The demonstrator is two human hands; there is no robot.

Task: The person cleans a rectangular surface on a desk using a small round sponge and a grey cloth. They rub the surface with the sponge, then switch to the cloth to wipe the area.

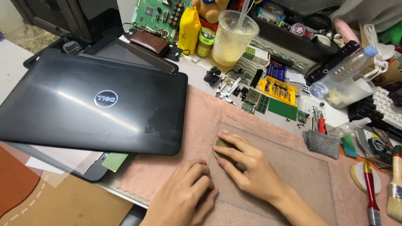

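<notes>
Item: a small olive-green rounded pad (220, 145), lying on a clear rectangular plastic sheet (301, 167) spread over a pink towelling mat (197, 113). The pad sits at the sheet's near-left corner, under the fingertips of the right hand (247, 165); only its left part shows past the fingers.

Right hand: palm down, fingers curled over the pad and pressing on it, thumb tucked along the near side, forearm running off toward the lower right of the sheet.

Left hand (184, 194): just left of the sheet's edge, knuckles up, fingers folded into a loose fist resting on the mat, holding nothing that I can see, touching or all but touching the right thumb.

Left of the sheet: a closed glossy black laptop (83, 104), lid up with a round silver emblem, partly over the mat's left edge.

Beyond the sheet: a yellow plastic case of screwdriver bits (278, 90), green memory boards (255, 100), a flat green rectangular card (282, 109). Further back, a yellow stand-up pouch (189, 29) and a clear plastic cup of pale yellow drink (232, 39) with a straw.

Right of the sheet: a grey scouring pad (321, 143), a clear plastic bottle (341, 71) lying on its side, a red-handled brush (370, 188).
</notes>
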